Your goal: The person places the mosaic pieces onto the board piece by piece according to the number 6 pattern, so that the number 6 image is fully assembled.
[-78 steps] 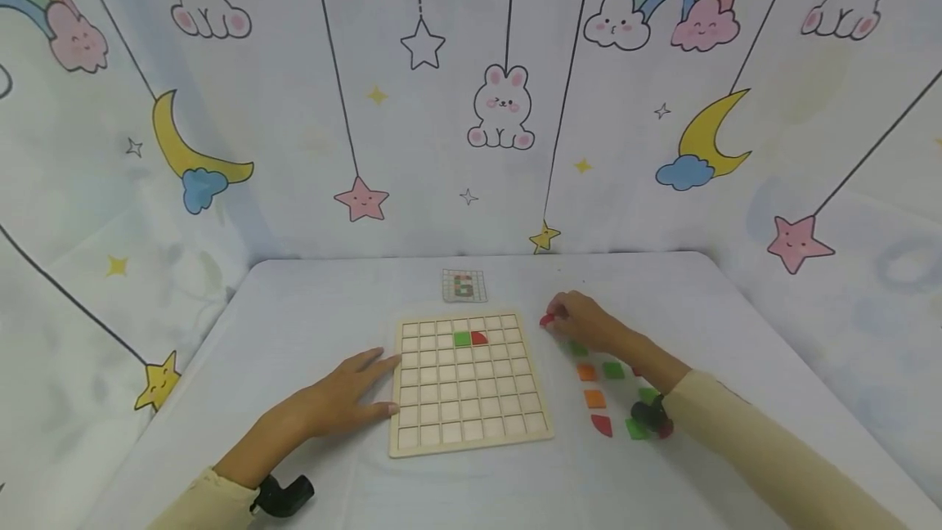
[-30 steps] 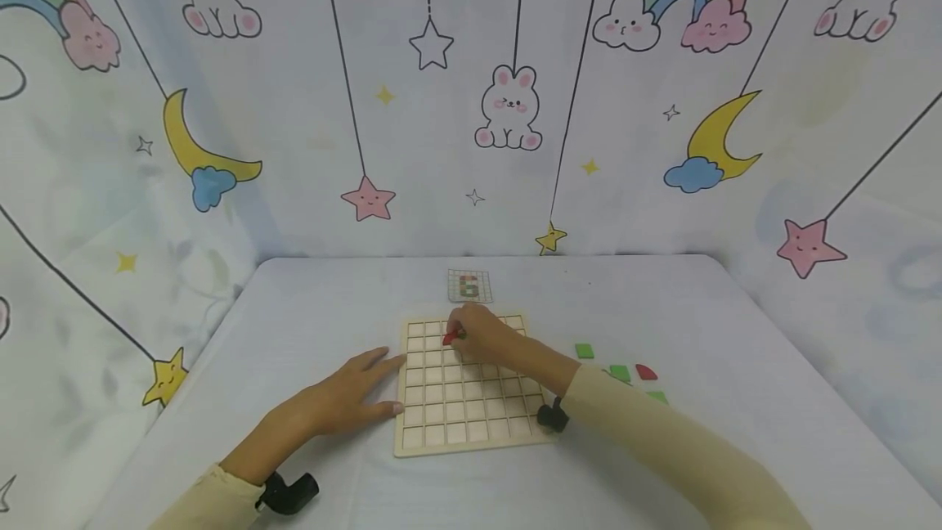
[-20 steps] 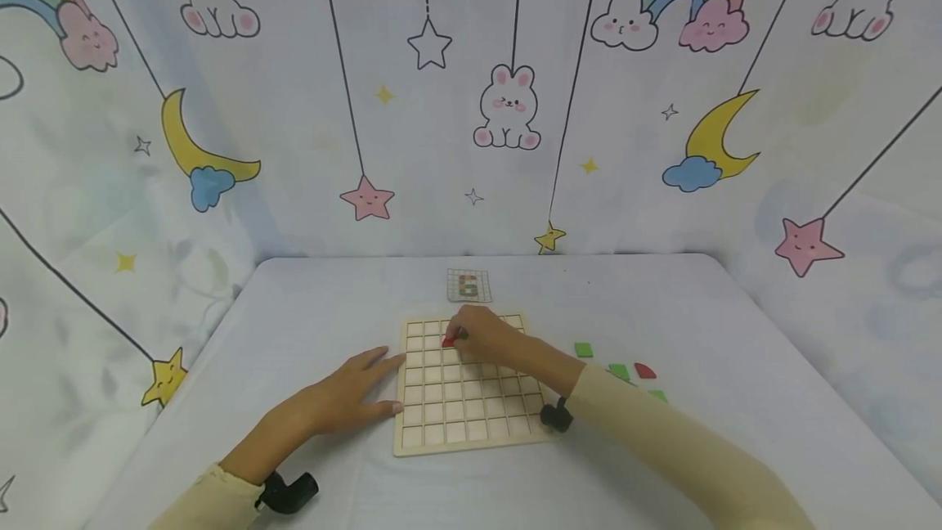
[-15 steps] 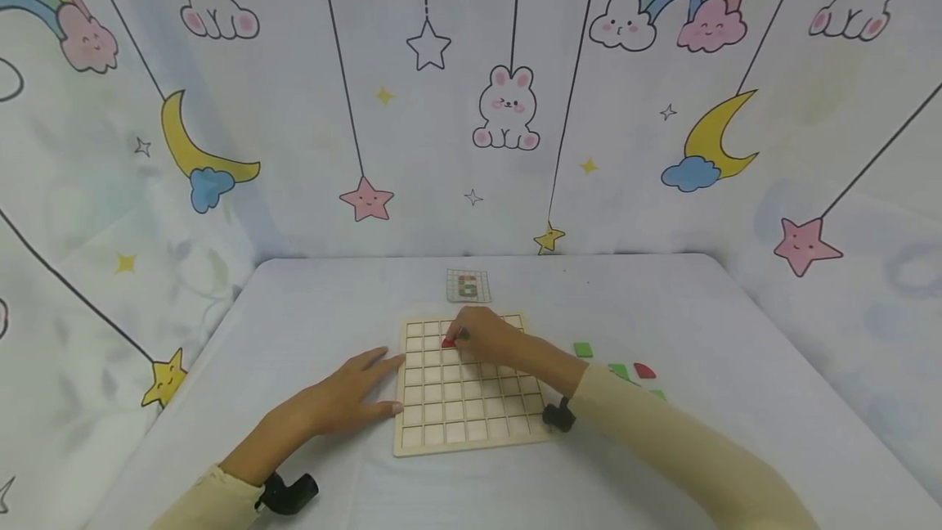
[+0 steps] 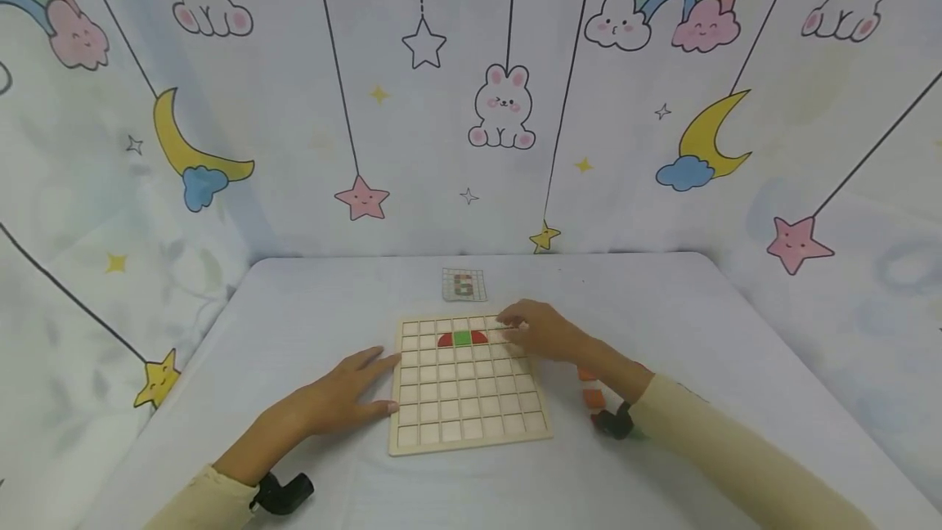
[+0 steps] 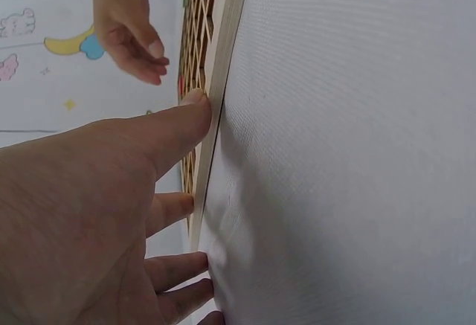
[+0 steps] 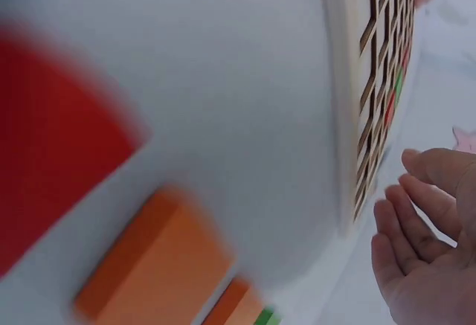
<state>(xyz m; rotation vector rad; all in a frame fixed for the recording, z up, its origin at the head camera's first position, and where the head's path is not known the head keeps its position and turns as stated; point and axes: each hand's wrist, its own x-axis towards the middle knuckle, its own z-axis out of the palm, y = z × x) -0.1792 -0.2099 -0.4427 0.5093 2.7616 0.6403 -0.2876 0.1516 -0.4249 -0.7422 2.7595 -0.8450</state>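
Observation:
A wooden grid board (image 5: 471, 411) lies on the white table. In its second row from the far edge, a green square tile (image 5: 462, 339) sits between two red quarter-round tiles, the left one (image 5: 446, 340) and the right one (image 5: 479, 338). My left hand (image 5: 334, 397) rests at the board's left edge, fingers spread; in the left wrist view the thumb and a finger touch the rim. Over the board's far right corner is my right hand (image 5: 546, 332), fingers loosely bent and holding nothing, as the right wrist view shows.
Behind the board lies a small card (image 5: 464, 285) printed with a coloured pattern on a grid. Loose tiles lie right of the board, partly hidden by the right arm: orange squares (image 5: 593, 399), plus red (image 7: 52, 146) and green ones. A patterned cloth backdrop (image 5: 294, 105) surrounds the table.
My right hand brought a red quarter-round tile to the board, left of the green square, and let it go. It has since moved right. My left hand has stayed at the board's edge.

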